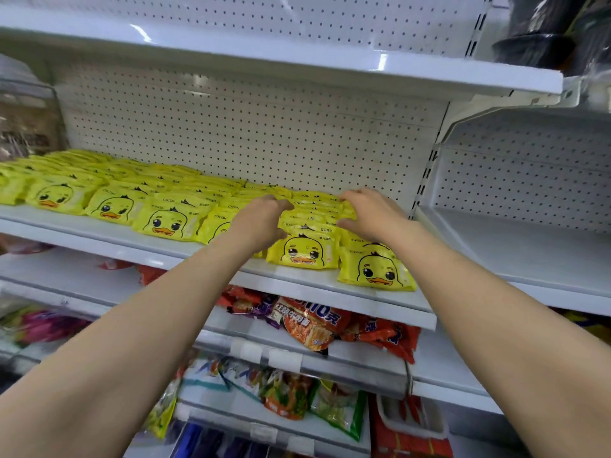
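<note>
Yellow packets [302,251] with cartoon duck faces, orange beaks; white shelf [297,282], dotted white back panel [248,127]; red-orange noodle bags [314,325] below.

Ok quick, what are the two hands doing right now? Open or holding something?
Left hand: grips the row of yellow duck packets from its left side.
Right hand: grips the same row from the right.
</note>
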Demonstrator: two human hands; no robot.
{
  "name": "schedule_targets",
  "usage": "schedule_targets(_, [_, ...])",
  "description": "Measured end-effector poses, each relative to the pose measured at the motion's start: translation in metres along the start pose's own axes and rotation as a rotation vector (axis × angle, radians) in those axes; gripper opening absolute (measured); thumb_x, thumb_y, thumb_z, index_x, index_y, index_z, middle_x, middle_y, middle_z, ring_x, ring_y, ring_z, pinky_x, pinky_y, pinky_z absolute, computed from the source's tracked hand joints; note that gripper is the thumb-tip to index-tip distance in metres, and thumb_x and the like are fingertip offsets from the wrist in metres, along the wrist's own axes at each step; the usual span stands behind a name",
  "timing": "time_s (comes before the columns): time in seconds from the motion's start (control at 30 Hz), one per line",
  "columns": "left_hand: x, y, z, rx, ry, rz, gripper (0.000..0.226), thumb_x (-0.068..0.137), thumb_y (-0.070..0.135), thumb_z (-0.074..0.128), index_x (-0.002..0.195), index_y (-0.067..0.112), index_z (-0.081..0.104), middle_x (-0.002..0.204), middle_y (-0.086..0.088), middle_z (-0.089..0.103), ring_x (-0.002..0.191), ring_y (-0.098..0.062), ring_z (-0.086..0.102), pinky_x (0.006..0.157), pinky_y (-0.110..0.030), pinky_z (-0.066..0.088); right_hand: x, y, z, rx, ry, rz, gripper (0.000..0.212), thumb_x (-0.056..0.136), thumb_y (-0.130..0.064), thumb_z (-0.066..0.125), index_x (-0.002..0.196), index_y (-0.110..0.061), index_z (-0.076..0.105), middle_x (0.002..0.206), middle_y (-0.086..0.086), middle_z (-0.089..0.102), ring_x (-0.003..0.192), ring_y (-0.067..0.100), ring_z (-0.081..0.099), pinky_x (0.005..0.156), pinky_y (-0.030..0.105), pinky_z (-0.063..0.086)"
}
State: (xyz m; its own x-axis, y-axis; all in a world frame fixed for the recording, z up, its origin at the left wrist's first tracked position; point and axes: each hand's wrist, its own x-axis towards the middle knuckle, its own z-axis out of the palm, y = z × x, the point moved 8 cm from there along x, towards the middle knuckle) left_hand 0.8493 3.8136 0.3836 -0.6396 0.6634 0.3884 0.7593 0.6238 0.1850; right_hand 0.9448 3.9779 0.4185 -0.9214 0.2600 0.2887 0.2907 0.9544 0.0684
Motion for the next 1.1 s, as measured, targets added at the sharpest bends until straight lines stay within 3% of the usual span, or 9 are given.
schedule_targets(0.33, [-0.103,-0.126,-0.093,0.0,0.079,0.027,0.057,0.088,0.047,0.063,0.139,0.025,0.049,0.137,-0.006,0.051,0.125,-0.027,0.048,0.1,-0.038,0.042,-0.025,-0.182,-0.025,0.127,0.113,-0.162,0.056,0.091,-0.054,0.057,0.142,-0.034,0.043,0.147,-0.006,0.044,0.133,0.02,0.043,0.104,0.04,0.042])
schedule_targets(0.67, [-0.211,-0.288,-0.149,0.061,0.065,0.013,0.057,0.091,0.046,0.06,0.141,0.024,0.047,0.141,-0.005,0.047,0.132,-0.023,0.041,0.107,-0.036,0.034,-0.029,-0.382,-0.002,0.203,0.127,-0.245,0.053,0.093,-0.053,0.055,0.141,-0.034,0.043,0.145,-0.01,0.043,0.134,0.015,0.039,0.098,0.035,0.042])
schedule_targets(0.83, [-0.225,-0.362,-0.163,0.065,0.054,-0.035,0.058,0.089,0.049,0.06,0.141,0.026,0.047,0.143,-0.005,0.046,0.132,-0.022,0.042,0.107,-0.04,0.039,-0.007,-0.458,0.0,0.211,0.136,-0.287,0.054,0.093,-0.053,0.053,0.143,-0.034,0.042,0.147,-0.008,0.042,0.136,0.016,0.036,0.101,0.036,0.041])
schedule_targets(1.1, [-0.205,-0.47,-0.166,0.094,0.058,-0.069,0.057,0.091,0.045,0.059,0.143,0.026,0.045,0.144,-0.001,0.045,0.132,-0.02,0.041,0.105,-0.033,0.036,0.076,-0.549,0.028,0.215,0.146,-0.351,0.055,0.094,-0.052,0.054,0.144,-0.033,0.042,0.149,-0.007,0.04,0.138,0.017,0.033,0.103,0.036,0.039])
